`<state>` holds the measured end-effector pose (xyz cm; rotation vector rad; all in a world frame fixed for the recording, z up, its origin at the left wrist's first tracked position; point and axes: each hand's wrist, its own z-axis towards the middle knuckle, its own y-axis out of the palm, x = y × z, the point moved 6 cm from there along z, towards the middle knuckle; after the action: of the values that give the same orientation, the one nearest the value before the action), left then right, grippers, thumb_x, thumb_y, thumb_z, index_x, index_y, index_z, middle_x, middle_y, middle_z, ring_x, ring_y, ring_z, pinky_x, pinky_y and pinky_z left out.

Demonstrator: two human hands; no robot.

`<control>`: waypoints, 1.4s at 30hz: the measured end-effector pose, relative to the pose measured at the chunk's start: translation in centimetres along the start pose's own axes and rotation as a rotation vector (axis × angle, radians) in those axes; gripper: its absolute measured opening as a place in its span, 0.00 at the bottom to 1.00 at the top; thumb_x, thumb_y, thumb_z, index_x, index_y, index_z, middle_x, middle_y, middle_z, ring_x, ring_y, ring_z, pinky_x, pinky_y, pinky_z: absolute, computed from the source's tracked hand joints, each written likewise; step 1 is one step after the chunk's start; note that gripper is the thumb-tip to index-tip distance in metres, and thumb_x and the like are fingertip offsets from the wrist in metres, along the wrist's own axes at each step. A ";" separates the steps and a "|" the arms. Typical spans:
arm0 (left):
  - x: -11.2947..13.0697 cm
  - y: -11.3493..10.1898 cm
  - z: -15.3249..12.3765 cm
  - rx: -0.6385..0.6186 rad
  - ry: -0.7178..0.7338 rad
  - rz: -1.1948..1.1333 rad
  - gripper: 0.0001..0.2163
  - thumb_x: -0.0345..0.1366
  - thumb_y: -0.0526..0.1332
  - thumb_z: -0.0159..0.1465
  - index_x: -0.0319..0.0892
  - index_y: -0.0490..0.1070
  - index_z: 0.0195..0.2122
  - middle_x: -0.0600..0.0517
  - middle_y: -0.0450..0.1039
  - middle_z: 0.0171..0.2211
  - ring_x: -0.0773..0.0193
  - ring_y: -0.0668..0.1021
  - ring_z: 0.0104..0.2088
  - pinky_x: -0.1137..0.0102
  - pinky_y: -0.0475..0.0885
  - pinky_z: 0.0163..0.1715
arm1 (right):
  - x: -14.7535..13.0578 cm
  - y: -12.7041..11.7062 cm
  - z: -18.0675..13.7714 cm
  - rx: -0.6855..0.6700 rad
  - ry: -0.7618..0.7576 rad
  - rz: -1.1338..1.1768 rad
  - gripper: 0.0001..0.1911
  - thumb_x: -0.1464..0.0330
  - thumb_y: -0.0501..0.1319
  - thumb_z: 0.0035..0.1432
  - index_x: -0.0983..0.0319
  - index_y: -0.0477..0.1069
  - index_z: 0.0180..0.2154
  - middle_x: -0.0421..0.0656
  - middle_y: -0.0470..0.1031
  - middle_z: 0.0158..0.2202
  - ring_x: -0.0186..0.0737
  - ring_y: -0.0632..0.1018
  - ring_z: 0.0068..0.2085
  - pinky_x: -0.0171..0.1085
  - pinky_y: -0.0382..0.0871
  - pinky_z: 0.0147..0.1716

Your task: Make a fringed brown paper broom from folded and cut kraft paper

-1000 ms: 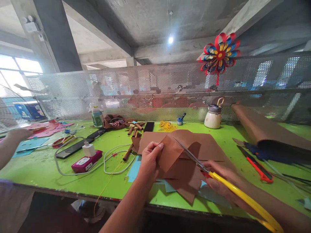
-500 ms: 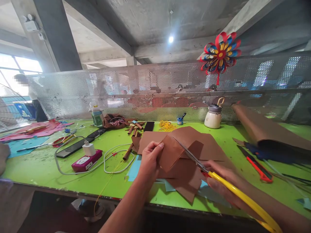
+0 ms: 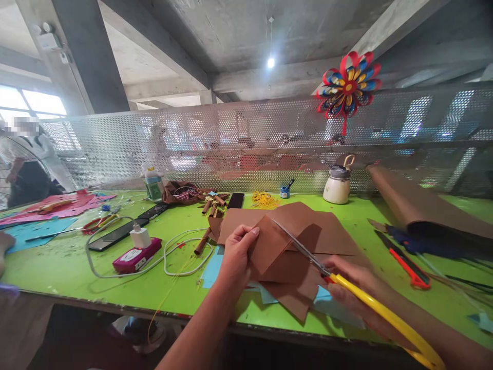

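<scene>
A small folded piece of brown paper is pinched between the thumb and fingers of my left hand. My right hand grips yellow-handled scissors, whose metal blades lie along the upper right edge of that piece. From this angle I cannot tell whether the blades are parted. Larger brown paper sheets spread out beneath both hands. Light-blue paper shows from under them near the table's front edge.
Left of my hands are a purple power strip with a white cable and several rolled brown paper tubes. A red utility knife and a large brown paper roll lie right. A jug stands behind. Another person is far left.
My hands, the scissors and the small brown piece stay almost in place. In the background at far left, another person in light clothing has come into view.
</scene>
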<state>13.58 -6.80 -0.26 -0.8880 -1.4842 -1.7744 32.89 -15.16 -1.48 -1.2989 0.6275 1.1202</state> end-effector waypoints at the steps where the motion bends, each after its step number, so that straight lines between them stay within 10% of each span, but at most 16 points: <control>1: -0.1 0.0 0.0 -0.003 -0.007 -0.002 0.12 0.35 0.67 0.48 0.39 0.63 0.23 0.58 0.67 0.20 0.73 0.70 0.20 0.78 0.62 0.21 | 0.0 0.0 -0.1 0.003 0.011 0.001 0.25 0.46 0.54 0.49 0.62 0.64 0.35 0.37 0.58 0.22 0.31 0.59 0.23 0.32 0.51 0.21; 42: -0.8 0.4 -0.1 -0.022 -0.090 -0.007 0.12 0.34 0.68 0.44 0.39 0.63 0.20 0.58 0.68 0.18 0.73 0.69 0.18 0.78 0.62 0.19 | 0.3 1.3 -0.1 0.045 0.221 0.037 0.24 0.46 0.53 0.50 0.60 0.62 0.36 0.32 0.52 0.17 0.25 0.51 0.15 0.28 0.45 0.11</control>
<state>14.33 -6.89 -0.67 -0.9865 -1.5289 -1.7802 31.81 -15.26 -2.34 -1.3876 0.8389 0.9937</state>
